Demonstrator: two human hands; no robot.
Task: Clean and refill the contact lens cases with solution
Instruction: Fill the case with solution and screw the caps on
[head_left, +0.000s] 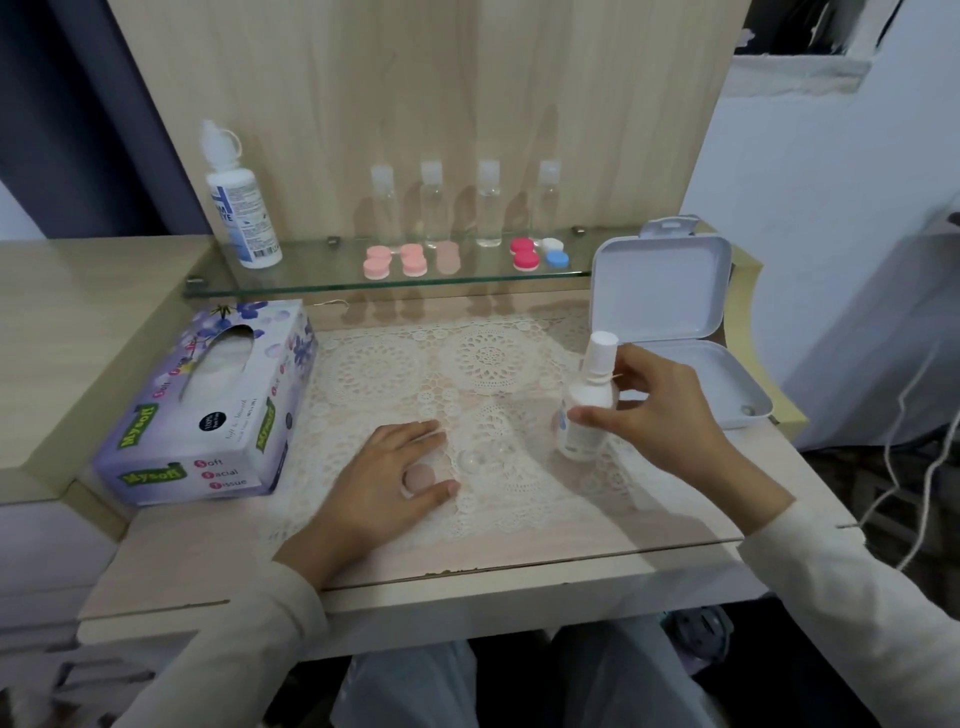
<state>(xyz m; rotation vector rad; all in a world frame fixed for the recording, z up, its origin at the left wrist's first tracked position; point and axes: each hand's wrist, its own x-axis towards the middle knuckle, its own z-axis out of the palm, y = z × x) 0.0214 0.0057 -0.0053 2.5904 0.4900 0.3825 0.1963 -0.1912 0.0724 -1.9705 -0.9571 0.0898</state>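
A person sits at a pale desk (467, 551) covered by a lace mat (488, 358).

Nearest, the left grip (387, 480) lies released, with its fingers straight and flat on the mat. A round pink cap (420, 479) lies on the mat between its thumb and forefinger. Just to the right of it is what appears to be a clear lens case (480, 460), uncapped. It is faint against the lace, so I cannot tell whether its wells are wet or dry.

Further right, the right grip (657, 410) pinches a small white bottle (587, 402) between thumb and fingertips. The bottle stands nearly upright, its base at the mat and its white cap on.

A floral tissue box (208, 410) sits at the left. An open white box (675, 338) sits at the right.

Farthest back, a glass shelf (311, 283) carries five closed lens cases (448, 257): two pink, one beige, one red, and one white and blue. Behind them stand four small clear bottles (488, 208), with a large solution bottle (241, 208) to their left.

The task looks to be at an early stage. One case is open on the desk and none is visibly refilled. Nothing can pour from the capped bottle, and the five cases on the shelf appear untouched.
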